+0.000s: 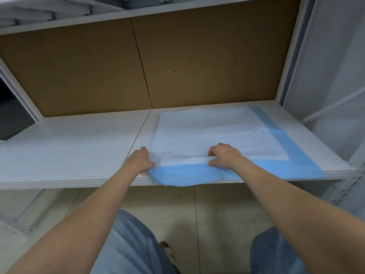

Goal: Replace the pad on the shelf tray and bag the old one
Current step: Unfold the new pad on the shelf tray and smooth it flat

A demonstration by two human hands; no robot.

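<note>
A white absorbent pad (213,131) with a blue border lies on the right half of the white shelf (69,147). Its near blue edge hangs slightly over the shelf's front lip. My left hand (141,160) grips the pad's near left corner, fingers curled around it. My right hand (224,156) pinches the pad's near edge about midway along, where a white fold meets the blue border. The pad's right blue strip runs back toward the shelf's rear.
A brown board (138,62) forms the back of the shelf bay, with another white shelf (138,10) above. White metal uprights (292,56) stand at the right. Below the shelf are the pale floor (197,210) and my legs in jeans.
</note>
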